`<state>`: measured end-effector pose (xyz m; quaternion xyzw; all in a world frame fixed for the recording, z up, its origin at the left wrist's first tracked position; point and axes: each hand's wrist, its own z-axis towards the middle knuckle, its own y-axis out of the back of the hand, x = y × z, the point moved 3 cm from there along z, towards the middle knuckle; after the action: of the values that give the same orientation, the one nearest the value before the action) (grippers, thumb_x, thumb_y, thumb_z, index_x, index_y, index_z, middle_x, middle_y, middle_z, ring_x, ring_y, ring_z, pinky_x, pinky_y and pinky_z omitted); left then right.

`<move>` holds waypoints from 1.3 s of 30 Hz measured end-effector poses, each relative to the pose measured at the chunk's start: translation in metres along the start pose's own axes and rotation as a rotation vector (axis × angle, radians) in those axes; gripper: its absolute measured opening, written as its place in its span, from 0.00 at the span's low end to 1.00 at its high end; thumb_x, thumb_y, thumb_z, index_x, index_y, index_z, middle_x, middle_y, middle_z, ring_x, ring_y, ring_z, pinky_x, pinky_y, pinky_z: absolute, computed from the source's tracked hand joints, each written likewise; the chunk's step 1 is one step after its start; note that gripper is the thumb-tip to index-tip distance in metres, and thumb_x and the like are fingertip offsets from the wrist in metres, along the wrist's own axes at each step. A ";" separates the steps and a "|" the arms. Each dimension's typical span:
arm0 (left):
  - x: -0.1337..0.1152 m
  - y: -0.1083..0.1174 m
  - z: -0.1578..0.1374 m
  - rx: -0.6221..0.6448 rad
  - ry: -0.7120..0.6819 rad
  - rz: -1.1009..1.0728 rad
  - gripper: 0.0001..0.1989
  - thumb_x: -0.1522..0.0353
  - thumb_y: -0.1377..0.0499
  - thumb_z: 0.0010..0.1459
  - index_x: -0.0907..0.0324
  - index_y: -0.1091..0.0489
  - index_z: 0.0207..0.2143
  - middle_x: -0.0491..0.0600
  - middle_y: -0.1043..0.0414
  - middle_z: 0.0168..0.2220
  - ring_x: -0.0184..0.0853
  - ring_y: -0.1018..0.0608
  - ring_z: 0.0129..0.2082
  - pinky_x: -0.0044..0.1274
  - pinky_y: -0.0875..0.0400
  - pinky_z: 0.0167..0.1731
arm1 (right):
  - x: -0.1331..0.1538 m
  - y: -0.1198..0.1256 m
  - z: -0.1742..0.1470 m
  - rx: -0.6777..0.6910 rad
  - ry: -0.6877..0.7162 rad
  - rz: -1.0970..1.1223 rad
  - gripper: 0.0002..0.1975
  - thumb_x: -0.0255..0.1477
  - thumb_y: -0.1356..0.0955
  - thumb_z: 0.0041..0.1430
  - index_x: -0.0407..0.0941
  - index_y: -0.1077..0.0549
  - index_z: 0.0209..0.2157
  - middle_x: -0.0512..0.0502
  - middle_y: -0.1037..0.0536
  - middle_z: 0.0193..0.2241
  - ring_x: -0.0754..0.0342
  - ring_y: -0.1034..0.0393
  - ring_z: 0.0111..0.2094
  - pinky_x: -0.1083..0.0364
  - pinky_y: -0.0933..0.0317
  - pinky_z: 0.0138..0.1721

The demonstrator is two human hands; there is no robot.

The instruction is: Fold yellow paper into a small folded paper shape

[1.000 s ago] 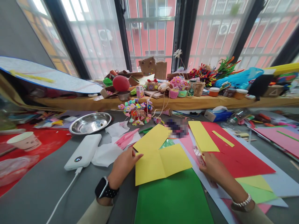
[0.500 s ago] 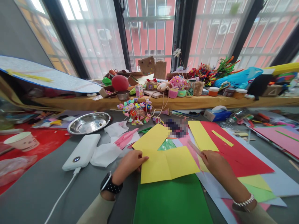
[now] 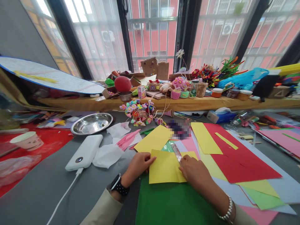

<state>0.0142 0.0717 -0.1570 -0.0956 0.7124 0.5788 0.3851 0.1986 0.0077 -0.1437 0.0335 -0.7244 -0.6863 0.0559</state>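
On top of the green sheet (image 3: 173, 203): creased yellow paper (image 3: 162, 165), shifted right since earlier. Left hand (image 3: 140, 162) pinches its left edge. Right hand (image 3: 194, 172), previously beside it, now over its right half, fingers gripping ruler (image 3: 176, 152). Ruler markings, power bank (image 3: 85, 151) display: unreadable.

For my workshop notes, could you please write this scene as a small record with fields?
Left hand: pinches left edge of creased yellow sheet
Right hand: holds ruler-like strip over that sheet
Beneath sheet: green sheet
Left wrist: dark watch
Right wrist: beaded bracelet
Left side: white power bank, metal dish
Right side: red sheet
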 end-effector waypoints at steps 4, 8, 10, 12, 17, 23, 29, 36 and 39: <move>0.000 0.001 0.000 -0.084 -0.036 0.075 0.20 0.57 0.54 0.51 0.60 0.48 0.14 0.40 0.42 0.11 0.26 0.36 0.14 0.18 0.48 0.17 | -0.024 -0.001 0.005 -0.019 0.268 0.213 0.22 0.27 0.38 0.49 0.43 0.39 0.49 0.41 0.39 0.51 0.47 0.45 0.50 0.49 0.48 0.47; 0.001 -0.002 0.000 -0.068 -0.020 0.075 0.19 0.57 0.55 0.51 0.60 0.47 0.15 0.40 0.43 0.11 0.26 0.36 0.13 0.18 0.47 0.18 | -0.053 -0.022 0.013 0.058 0.323 0.290 0.25 0.35 0.43 0.55 0.48 0.51 0.55 0.49 0.55 0.57 0.48 0.65 0.57 0.44 0.60 0.52; 0.001 -0.003 0.001 -0.063 -0.016 0.084 0.19 0.57 0.55 0.51 0.60 0.47 0.15 0.40 0.43 0.11 0.26 0.37 0.13 0.18 0.48 0.18 | -0.060 -0.031 0.014 0.108 0.279 0.293 0.26 0.39 0.46 0.56 0.49 0.55 0.56 0.49 0.57 0.58 0.48 0.67 0.57 0.42 0.63 0.52; 0.001 -0.004 0.001 -0.074 -0.021 0.109 0.19 0.57 0.55 0.51 0.60 0.48 0.15 0.40 0.43 0.12 0.26 0.37 0.13 0.18 0.49 0.17 | -0.061 -0.036 0.014 0.123 0.247 0.279 0.27 0.42 0.48 0.56 0.49 0.56 0.56 0.49 0.60 0.58 0.48 0.69 0.57 0.40 0.65 0.52; 0.000 -0.003 0.002 -0.091 -0.028 0.149 0.19 0.58 0.54 0.51 0.60 0.48 0.15 0.41 0.43 0.12 0.26 0.38 0.15 0.19 0.51 0.17 | -0.050 -0.032 0.012 0.087 0.298 0.272 0.26 0.40 0.49 0.57 0.51 0.57 0.56 0.52 0.61 0.58 0.49 0.71 0.57 0.39 0.68 0.52; 0.001 -0.004 0.002 -0.097 -0.025 0.155 0.19 0.58 0.54 0.51 0.60 0.49 0.15 0.41 0.43 0.12 0.26 0.39 0.14 0.19 0.51 0.18 | -0.043 -0.032 0.014 0.056 0.307 0.296 0.28 0.44 0.47 0.54 0.51 0.55 0.56 0.50 0.54 0.57 0.46 0.66 0.57 0.37 0.69 0.51; 0.002 -0.004 0.002 -0.073 -0.018 0.105 0.19 0.57 0.55 0.51 0.60 0.49 0.15 0.40 0.43 0.11 0.26 0.38 0.14 0.18 0.50 0.17 | -0.042 -0.031 0.014 0.017 0.287 0.280 0.30 0.46 0.46 0.52 0.50 0.53 0.55 0.49 0.51 0.57 0.45 0.66 0.57 0.37 0.72 0.51; 0.001 -0.003 0.002 -0.056 -0.005 0.065 0.19 0.57 0.55 0.51 0.59 0.49 0.15 0.40 0.43 0.11 0.26 0.37 0.14 0.19 0.48 0.18 | -0.048 -0.027 0.008 0.092 0.393 0.354 0.31 0.45 0.44 0.52 0.51 0.57 0.56 0.50 0.55 0.58 0.44 0.73 0.57 0.39 0.69 0.52; 0.002 -0.003 0.003 -0.048 -0.003 0.051 0.19 0.56 0.55 0.51 0.59 0.49 0.15 0.39 0.44 0.11 0.26 0.38 0.14 0.19 0.48 0.18 | -0.046 -0.027 0.009 0.055 0.366 0.368 0.34 0.46 0.42 0.49 0.50 0.54 0.56 0.49 0.52 0.57 0.44 0.72 0.57 0.41 0.68 0.53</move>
<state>0.0162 0.0737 -0.1606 -0.0858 0.7002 0.6053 0.3688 0.2425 0.0212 -0.1727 0.0265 -0.7145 -0.6271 0.3090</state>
